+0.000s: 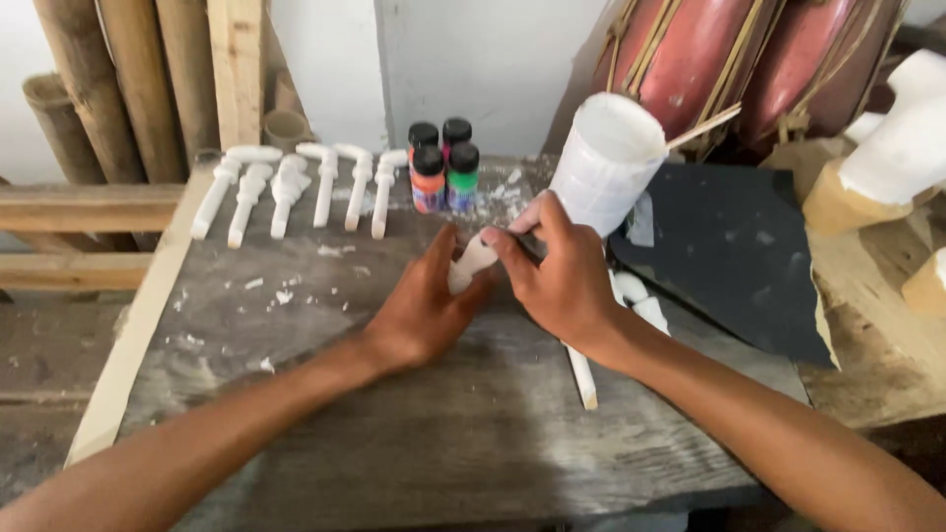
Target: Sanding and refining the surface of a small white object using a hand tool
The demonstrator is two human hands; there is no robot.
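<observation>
— Here, mid-table (296, 414): left hand (422, 313) and right hand (562, 281) both grasping a small white carved piece (471, 262).

— And containers?

— Just right, a white cup (606, 158) with a stick (702, 128) inside. Far behind, four paint bottles (443, 163), capped black; orange and green showing.

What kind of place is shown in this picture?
Probably a small craft workshop. Both hands hold a small white carved piece over a rough grey wooden workbench. A row of white T-shaped pieces and small paint bottles stand behind; bamboo poles lean nearby.
</observation>
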